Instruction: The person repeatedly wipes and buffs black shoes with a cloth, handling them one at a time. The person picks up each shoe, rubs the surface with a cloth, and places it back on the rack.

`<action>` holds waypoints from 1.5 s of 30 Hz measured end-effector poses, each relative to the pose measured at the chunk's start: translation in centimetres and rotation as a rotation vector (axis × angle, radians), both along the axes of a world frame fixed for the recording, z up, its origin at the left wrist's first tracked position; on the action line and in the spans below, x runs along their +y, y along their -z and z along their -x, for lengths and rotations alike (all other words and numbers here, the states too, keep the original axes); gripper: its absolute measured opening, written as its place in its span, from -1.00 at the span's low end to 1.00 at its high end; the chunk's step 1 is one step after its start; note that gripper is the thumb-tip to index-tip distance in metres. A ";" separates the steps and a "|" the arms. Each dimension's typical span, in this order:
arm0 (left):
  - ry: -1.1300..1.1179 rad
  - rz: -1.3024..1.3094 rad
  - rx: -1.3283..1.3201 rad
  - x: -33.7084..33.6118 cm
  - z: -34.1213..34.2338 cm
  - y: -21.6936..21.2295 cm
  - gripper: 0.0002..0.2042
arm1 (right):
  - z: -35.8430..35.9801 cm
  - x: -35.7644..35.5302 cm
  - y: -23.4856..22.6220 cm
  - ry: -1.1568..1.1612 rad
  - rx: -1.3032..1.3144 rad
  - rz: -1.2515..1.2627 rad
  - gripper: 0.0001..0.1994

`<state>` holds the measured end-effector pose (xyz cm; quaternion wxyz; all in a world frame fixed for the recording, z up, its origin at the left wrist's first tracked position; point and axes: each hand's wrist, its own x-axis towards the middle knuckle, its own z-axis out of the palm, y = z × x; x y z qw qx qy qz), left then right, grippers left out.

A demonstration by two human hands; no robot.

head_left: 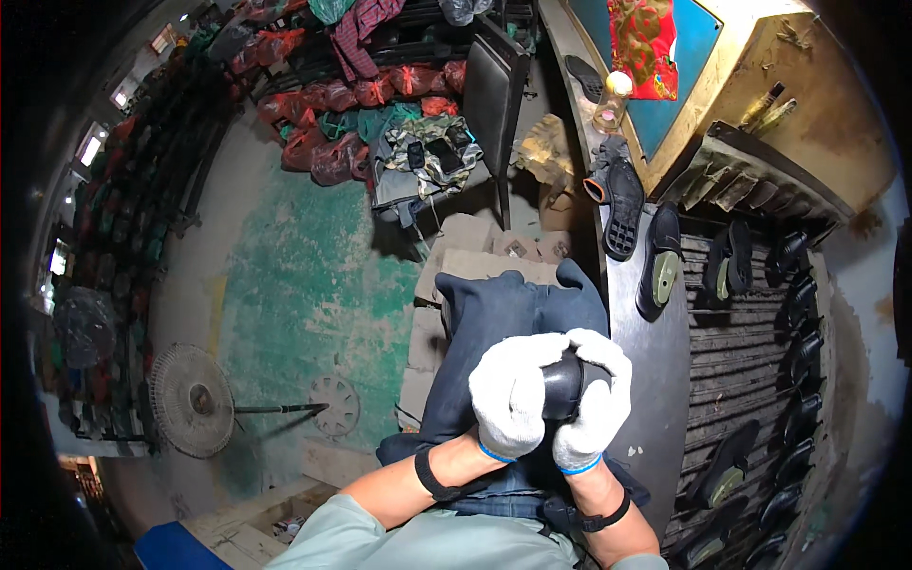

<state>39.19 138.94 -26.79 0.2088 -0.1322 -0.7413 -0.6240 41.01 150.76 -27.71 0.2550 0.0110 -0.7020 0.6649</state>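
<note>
Above my lap, both hands in white knit gloves with blue cuffs are closed around a glossy black shoe (pixel 563 385). My left hand (pixel 510 394) wraps its left side, and my right hand (pixel 597 404) presses on its right side. Only a rounded, smooth black part shows between the gloves; the rest of the shoe is hidden by them. Just to the right, on the dark metal ledge, stands a black shoe with a pale green patch (pixel 662 266). Beside it lie a black treaded sole (pixel 623 214) and a grey shoe upper (pixel 606 157).
A slatted conveyor (pixel 727 380) with several black shoes runs along the right. A glass jar (pixel 613 103) stands on the ledge. Ahead is a black chair (pixel 489 104) with phones and camouflage cloth by it. A standing fan (pixel 195 399) is at left, red bags (pixel 332 157) beyond.
</note>
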 end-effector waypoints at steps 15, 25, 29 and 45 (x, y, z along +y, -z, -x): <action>0.208 -1.135 -1.376 -2.6 -8.6 -0.1 -0.61 | -10.8 0.9 -1.8 -0.112 -0.651 0.066 -0.47; 0.122 -1.010 -1.256 -2.3 -9.0 2.5 -0.41 | -11.1 -0.5 0.0 -0.025 -0.517 0.097 -0.54; 0.100 -0.949 -1.304 -2.8 -8.5 2.3 -0.41 | -10.2 0.6 0.0 -0.120 -0.439 -0.246 -0.56; 0.243 -0.096 -1.035 -5.9 -9.5 4.5 -0.07 | -2.2 4.4 5.1 -0.197 -0.785 0.026 -0.65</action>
